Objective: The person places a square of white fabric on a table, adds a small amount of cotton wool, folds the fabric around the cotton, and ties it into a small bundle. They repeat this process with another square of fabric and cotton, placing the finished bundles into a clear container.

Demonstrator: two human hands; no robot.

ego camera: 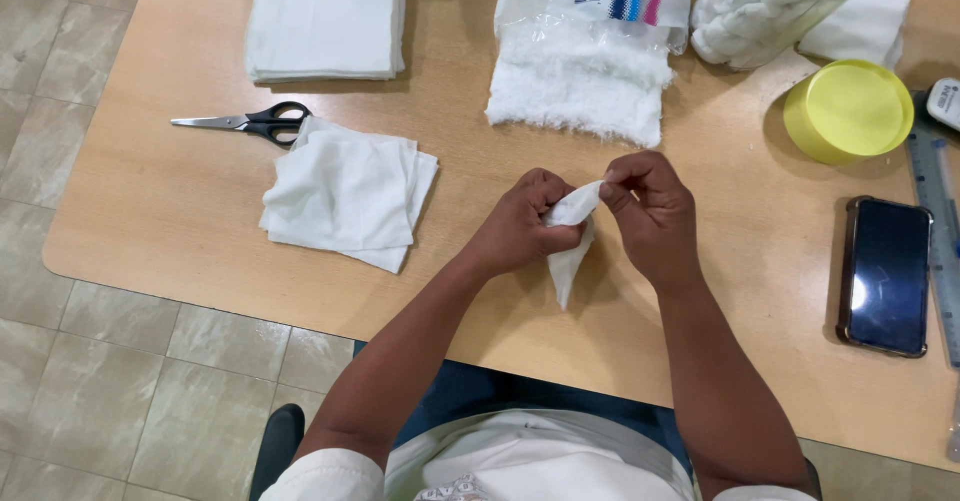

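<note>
Between both hands (590, 216), folded gauze (570, 251), seemingly.

You're at a craft or first-aid worktable (180, 221) on tiled floor (60, 381): gauze stacks (325, 26) upper left, scissors (245, 121), cotton jar (770, 6) upper right.

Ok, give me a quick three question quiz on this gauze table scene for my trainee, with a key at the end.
1. True or false: the scissors lie closed on the table, untouched by either hand.
2. What do the left hand and right hand hold between them?
A. a small folded piece of white gauze
B. the yellow lid
C. the dark phone
3. Fill in: the loose pile of cut white squares lies just below the ______.

Key:
1. True.
2. A; both hands pinch its upper end above the table.
3. Scissors.
</note>
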